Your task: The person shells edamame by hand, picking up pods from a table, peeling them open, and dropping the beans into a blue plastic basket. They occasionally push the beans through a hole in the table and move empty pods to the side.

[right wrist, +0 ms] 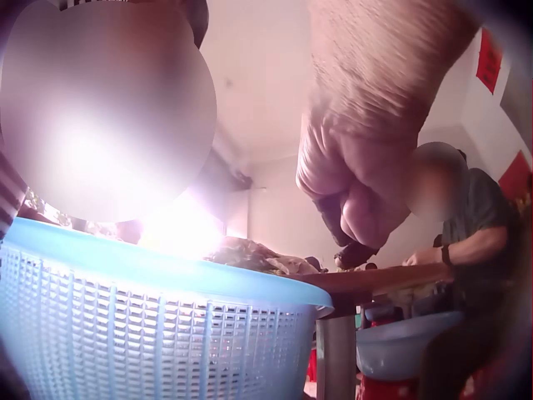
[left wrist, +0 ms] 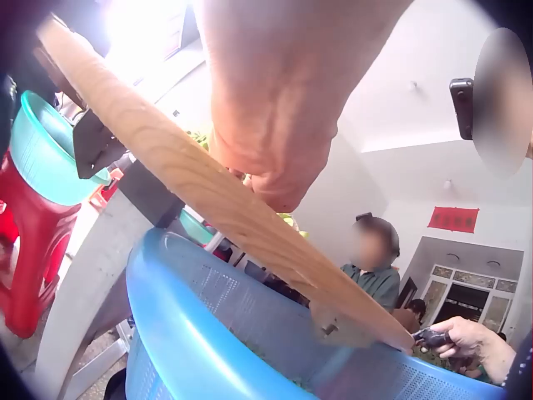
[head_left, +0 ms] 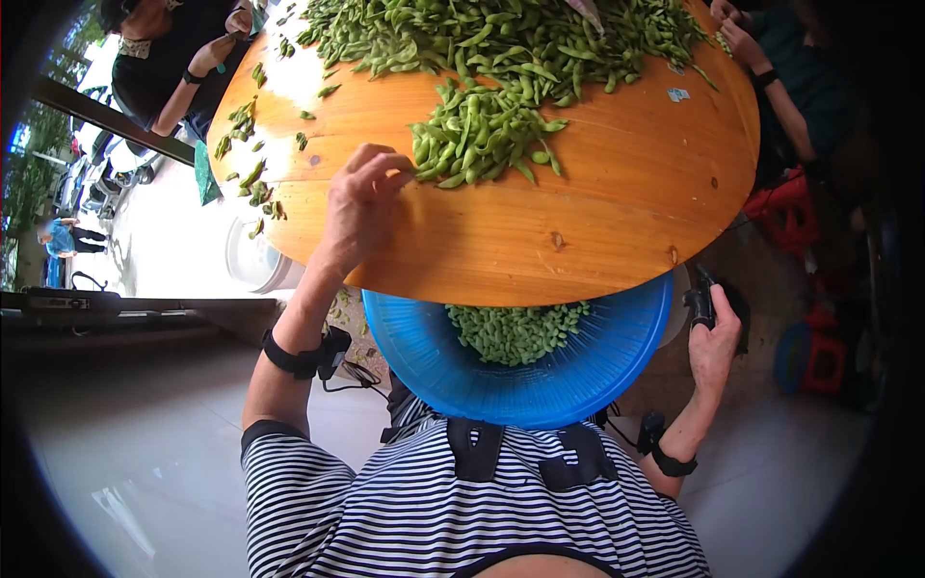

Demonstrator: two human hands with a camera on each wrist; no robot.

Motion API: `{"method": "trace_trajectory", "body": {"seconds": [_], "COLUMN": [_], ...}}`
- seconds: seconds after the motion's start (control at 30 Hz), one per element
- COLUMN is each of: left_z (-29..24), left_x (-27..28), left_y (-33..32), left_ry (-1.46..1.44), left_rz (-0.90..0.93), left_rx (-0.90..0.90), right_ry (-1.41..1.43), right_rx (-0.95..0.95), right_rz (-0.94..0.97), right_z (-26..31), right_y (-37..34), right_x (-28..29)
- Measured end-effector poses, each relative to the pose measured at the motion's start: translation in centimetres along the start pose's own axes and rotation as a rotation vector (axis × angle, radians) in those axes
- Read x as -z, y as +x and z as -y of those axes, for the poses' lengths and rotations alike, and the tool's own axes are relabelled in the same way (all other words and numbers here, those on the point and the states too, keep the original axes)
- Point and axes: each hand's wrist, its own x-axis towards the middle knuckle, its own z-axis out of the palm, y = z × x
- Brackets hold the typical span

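Note:
In the head view, my left hand (head_left: 361,202) reaches over the wooden table with bent fingers. Its fingertips are right at the near left edge of a small heap of green edamame pods (head_left: 482,135). Whether they pinch a pod, I cannot tell. Off the table's right edge, my right hand (head_left: 715,347) grips a small black hand tool (head_left: 700,301), which also shows in the left wrist view as a dark object (left wrist: 431,337). Below the table's front edge, a blue plastic basket (head_left: 395,352) sits at my lap with shelled green beans (head_left: 515,332) inside.
A larger mound of pods (head_left: 462,34) covers the far side of the wooden table (head_left: 617,212). Loose pods (head_left: 255,183) lie along its left edge. People sit at the far left and right. A white bucket (head_left: 252,255) stands left, a red stool (head_left: 785,212) right.

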Motion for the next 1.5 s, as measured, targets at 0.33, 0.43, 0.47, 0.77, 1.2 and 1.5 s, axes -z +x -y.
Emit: {"method": "trace_trajectory", "body": {"seconds": [0.33, 0.43, 0.47, 0.77, 1.2, 1.5], "left_z": [-0.8, -2.2, -3.9, -13.1, -13.6, -12.7], "left_x": [1.0, 1.6, 1.4, -6.7, -8.9, -8.5], "left_y": [-2.1, -1.6, -1.7, -5.9, -6.3, -5.7], "left_ry": [0.227, 0.192, -0.043, -1.274, -0.729, -1.493], "left_rz": [-0.021, -0.211, -0.12, 0.533, 0.201, 0.567], "left_rx": [-0.154, -0.135, 0.036, 0.58, 0.271, 0.669], "right_ry": [0.001, 0.085, 0.197, 0.761, 1.096, 1.254], "right_rx": [-0.002, -0.036, -0.083, -0.028, -0.246, -0.271], "right_rz": [-0.003, 0.035, 0.071, 0.662, 0.649, 0.766], "right_z": [0.0, 1.2, 2.0, 7.7, 7.3, 5.1], "right_y": [0.0, 0.1, 0.0, -3.3, -2.9, -2.6], "right_x": [-0.5, -0.7, -0.9, -5.7, -5.9, -6.4]}}
